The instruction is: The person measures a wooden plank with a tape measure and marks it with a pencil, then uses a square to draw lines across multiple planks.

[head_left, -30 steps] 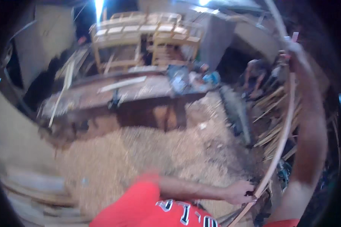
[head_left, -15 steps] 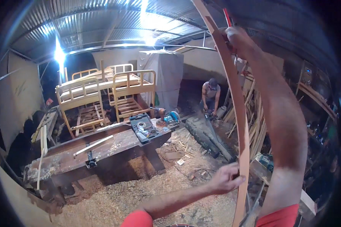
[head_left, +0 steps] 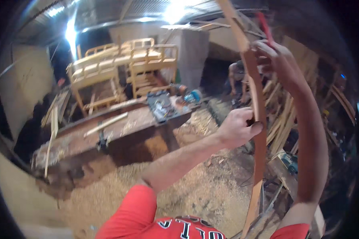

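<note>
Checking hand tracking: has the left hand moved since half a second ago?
Yes, upward: the left hand was far lower in view than the tool case; now it is only slightly lower, and closer to the right hand.

White, dark-edged block lettering (head_left: 186,230) stands on the red shirt (head_left: 127,215), partly cut off below.

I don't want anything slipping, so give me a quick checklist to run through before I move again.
1. Left hand gripping the wooden board: ok, thumb and fingers at its edge.
2. Right hand holding the red stick: ok.
3. Right hand touching the board: cannot tell, contact is unclear.
4. Both board ends clear: cannot tell, they run out of view.
5. Wood shavings swept up: not ok, spread before the workbench.
</note>
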Motion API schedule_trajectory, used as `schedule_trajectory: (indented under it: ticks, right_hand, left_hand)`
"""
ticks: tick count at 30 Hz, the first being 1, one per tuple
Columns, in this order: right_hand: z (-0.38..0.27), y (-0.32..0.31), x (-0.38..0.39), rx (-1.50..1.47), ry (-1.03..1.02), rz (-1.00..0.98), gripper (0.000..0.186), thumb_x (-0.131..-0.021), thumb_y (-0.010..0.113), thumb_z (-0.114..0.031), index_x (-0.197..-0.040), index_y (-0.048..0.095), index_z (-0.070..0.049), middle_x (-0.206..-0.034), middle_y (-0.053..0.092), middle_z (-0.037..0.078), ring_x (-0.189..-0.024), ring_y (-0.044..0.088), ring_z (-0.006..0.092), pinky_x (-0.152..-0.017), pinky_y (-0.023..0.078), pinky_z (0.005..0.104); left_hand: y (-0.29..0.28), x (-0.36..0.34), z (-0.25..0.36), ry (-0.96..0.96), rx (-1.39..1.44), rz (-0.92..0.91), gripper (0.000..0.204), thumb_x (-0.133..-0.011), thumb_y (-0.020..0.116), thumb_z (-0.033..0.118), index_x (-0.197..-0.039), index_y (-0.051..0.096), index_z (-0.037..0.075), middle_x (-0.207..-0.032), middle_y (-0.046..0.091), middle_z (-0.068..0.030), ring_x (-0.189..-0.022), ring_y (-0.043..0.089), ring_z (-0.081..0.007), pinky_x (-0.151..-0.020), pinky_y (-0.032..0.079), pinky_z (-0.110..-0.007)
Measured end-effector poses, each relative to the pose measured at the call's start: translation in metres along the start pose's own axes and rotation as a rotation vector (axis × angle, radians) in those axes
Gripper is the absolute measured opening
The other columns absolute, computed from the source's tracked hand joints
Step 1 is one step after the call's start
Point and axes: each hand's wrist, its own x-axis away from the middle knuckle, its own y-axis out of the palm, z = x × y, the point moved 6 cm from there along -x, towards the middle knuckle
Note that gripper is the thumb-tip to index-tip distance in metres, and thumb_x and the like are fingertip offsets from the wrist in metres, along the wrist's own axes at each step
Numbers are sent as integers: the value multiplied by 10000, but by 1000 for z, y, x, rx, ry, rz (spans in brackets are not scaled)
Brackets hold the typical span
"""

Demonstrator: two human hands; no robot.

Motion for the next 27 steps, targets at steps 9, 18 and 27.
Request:
schedule_trajectory:
  ticks: [9, 18, 27]
  right_hand:
    - [193, 101, 221, 151, 290, -90, 325, -965, 664, -336, -1036, 676, -19, -904, 611, -3, -882, 553, 126, -824, 466, 310]
    - [308, 226, 433, 54, 676, -619, 541, -774, 855, -279, -1258, 725, -74, -871, 727, 13, -689, 577, 88, -632, 491, 308]
    - [294, 254, 439, 231, 63, -482, 386, -692, 885, -273, -954, 697, -62, -751, 646, 91, -634, 589, 261, -576, 465, 383]
  left_hand:
    - [-114, 94, -34, -28, -125, 388, 224, -877, 662, 189, -903, 665, -33, -741, 624, -130, -689, 616, -200, -626, 480, -387]
    - [-267, 244, -75, -280, -530, 832, 335, -939, 629, 271, -1017, 714, -43, -894, 718, -116, -829, 652, -157, -761, 538, -347]
    - [-390, 406, -147, -615, -648, 1214, 294, -901, 679, 253, -978, 744, -23, -834, 740, -109, -754, 669, -149, -692, 525, -340]
